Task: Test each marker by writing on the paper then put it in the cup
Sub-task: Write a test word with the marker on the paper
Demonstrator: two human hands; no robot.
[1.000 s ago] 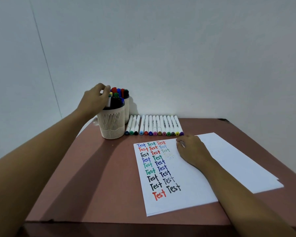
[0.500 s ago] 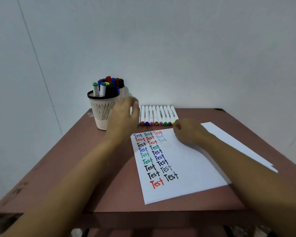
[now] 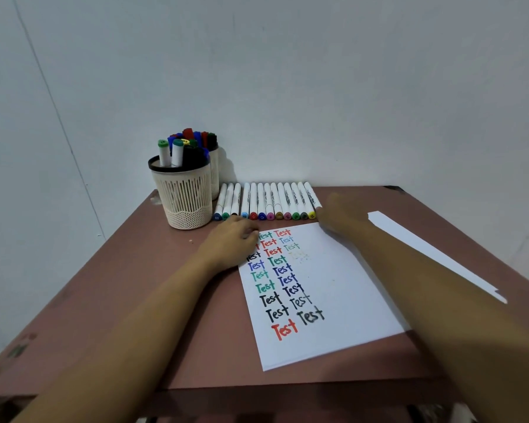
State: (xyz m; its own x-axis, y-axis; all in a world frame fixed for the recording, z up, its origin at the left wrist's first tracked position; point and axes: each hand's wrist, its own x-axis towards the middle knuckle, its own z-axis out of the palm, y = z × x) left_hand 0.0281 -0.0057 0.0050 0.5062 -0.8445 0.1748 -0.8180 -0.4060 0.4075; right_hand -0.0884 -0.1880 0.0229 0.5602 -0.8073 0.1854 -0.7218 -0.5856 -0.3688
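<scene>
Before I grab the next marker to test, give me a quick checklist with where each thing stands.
1. Left hand rests on the paper's top left corner: ok.
2. Right hand at the right end of the marker row: ok.
3. Right hand's grip on a marker: cannot tell, blurred.
4. Blank space on the paper for writing: ok.
5. Cup upright: ok.
6. Room left in the cup: cannot tell.

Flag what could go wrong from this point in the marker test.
1. The left hand rests on the paper's top-left corner, over written words; damp ink could smear.
2. The right hand, blurred, is at the right end of the tightly packed marker row; neighbours could get knocked and roll.
3. The front cup looks crowded; another marker may not seat.
</scene>
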